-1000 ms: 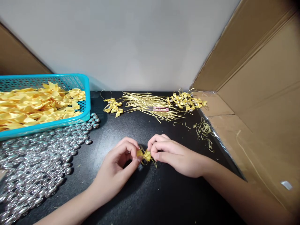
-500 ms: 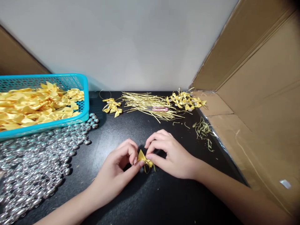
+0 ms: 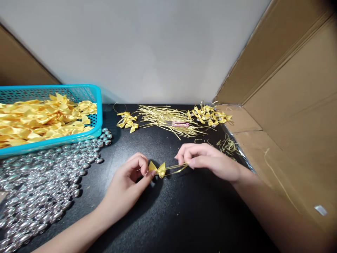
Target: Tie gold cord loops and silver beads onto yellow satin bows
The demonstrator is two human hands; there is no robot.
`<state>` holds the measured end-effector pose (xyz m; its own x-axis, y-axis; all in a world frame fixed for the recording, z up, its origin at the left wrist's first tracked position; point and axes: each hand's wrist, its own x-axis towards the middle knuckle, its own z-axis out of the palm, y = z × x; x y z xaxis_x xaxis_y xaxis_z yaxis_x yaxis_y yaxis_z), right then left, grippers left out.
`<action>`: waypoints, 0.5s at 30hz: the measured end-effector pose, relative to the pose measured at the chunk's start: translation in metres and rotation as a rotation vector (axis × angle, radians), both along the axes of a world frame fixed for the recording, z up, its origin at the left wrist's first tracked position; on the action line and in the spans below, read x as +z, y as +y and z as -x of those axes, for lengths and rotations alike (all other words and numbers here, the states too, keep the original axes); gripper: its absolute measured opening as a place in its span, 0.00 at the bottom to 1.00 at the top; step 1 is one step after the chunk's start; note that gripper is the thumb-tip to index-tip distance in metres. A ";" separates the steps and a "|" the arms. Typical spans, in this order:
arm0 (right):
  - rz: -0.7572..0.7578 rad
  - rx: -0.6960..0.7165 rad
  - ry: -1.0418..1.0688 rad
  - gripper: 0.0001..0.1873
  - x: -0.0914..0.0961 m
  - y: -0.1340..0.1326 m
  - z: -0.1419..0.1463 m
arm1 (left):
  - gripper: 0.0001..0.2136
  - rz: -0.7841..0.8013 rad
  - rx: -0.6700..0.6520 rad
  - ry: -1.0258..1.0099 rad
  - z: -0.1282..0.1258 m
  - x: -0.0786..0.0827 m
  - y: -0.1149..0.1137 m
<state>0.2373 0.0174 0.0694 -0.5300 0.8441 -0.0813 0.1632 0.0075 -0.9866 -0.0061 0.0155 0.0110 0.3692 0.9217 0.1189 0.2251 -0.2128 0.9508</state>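
Between thumb and fingers, my left hand (image 3: 131, 179) pinches a yellow ribbon bow (image 3: 161, 170) just above the black tabletop. Gold cord (image 3: 175, 169) runs from the bow to the right in a narrow loop. The far end of that cord is gripped in the fingertips of my right hand (image 3: 205, 158). The cord looks stretched between the two hands. Part of the bow's left side is hidden by my left fingers.
A turquoise basket (image 3: 99, 112) of yellow bows stands at the left, with many silver beads (image 3: 42, 189) before it. Behind my hands lie gold cords (image 3: 158, 115), a pink-handled cutter (image 3: 180, 124), finished-looking bows (image 3: 210, 115) and cord scraps (image 3: 228, 144). Cardboard (image 3: 295, 105) walls the right side.
My right hand has moved right, away from the bow, drawing the gold cord out into a loop. My left hand has shifted slightly left and up with the bow.
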 end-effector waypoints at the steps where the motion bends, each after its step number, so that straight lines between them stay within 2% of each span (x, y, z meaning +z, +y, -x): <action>1: 0.042 -0.026 0.085 0.10 -0.001 0.001 -0.002 | 0.13 0.006 0.006 -0.004 0.000 0.000 0.001; 4: 0.137 -0.107 0.318 0.09 -0.003 0.004 -0.008 | 0.13 0.020 0.021 -0.024 0.001 -0.001 0.004; 8: 0.231 -0.212 0.505 0.10 -0.007 0.007 -0.011 | 0.13 0.047 0.032 -0.051 0.000 0.000 0.004; 11: 0.274 -0.234 0.540 0.10 -0.013 0.008 -0.009 | 0.13 0.057 0.047 -0.073 -0.001 0.001 0.003; 15: 0.302 -0.227 0.428 0.13 -0.020 0.008 -0.003 | 0.14 0.094 0.086 -0.100 -0.002 0.003 0.003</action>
